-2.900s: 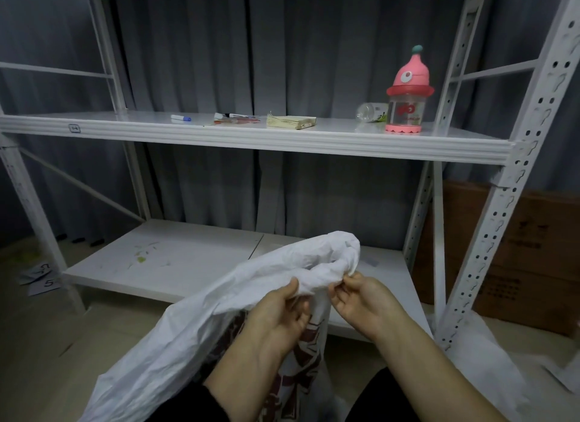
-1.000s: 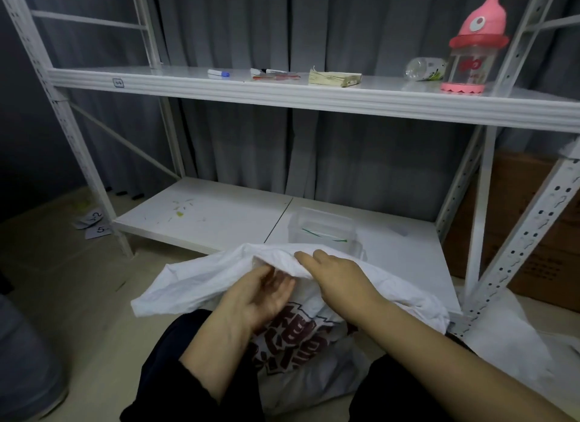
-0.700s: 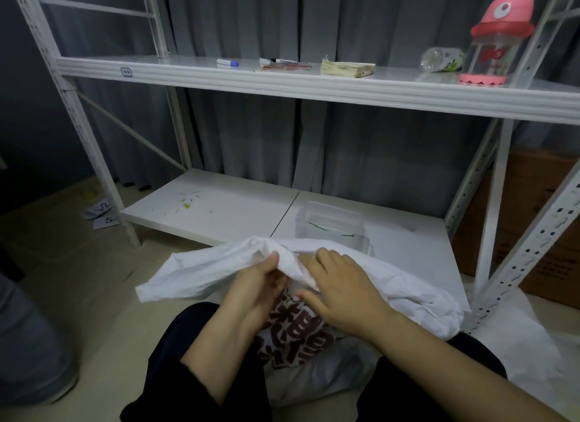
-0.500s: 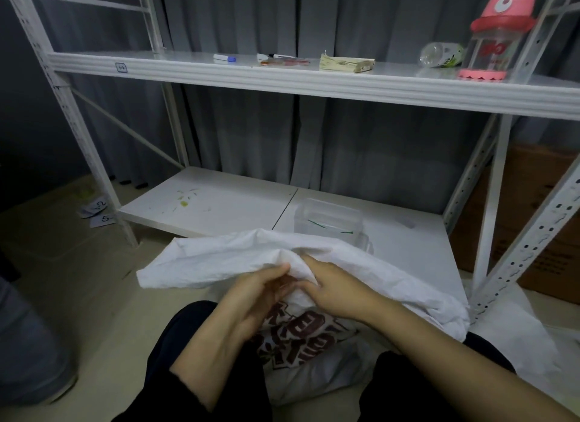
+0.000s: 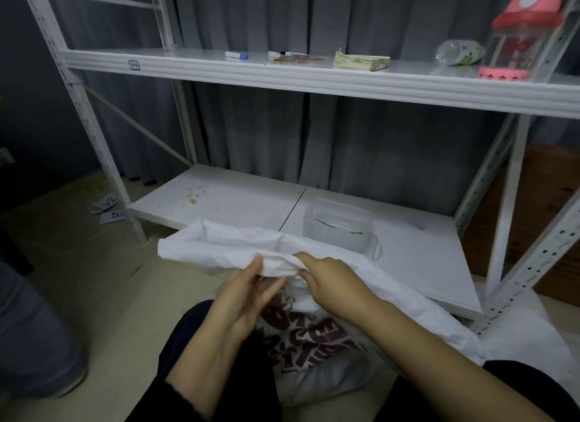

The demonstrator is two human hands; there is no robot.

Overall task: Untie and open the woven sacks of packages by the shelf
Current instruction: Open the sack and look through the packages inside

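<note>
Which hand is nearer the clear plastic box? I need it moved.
Right hand, just below and in front of the clear plastic box; left hand lies farther left.

A white metal shelving unit (image 5: 314, 85) stands before grey curtains (image 5: 376, 157). Beige floor (image 5: 94, 296) lies below, dimly lit. Brown cardboard boxes (image 5: 546, 208) sit at right.

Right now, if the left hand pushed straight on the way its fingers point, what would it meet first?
The left hand points up and away, its fingers already touching the folded rim of the white woven sack. So it meets the sack first. Beyond that lies the lower shelf board, though depth is unclear.
</note>
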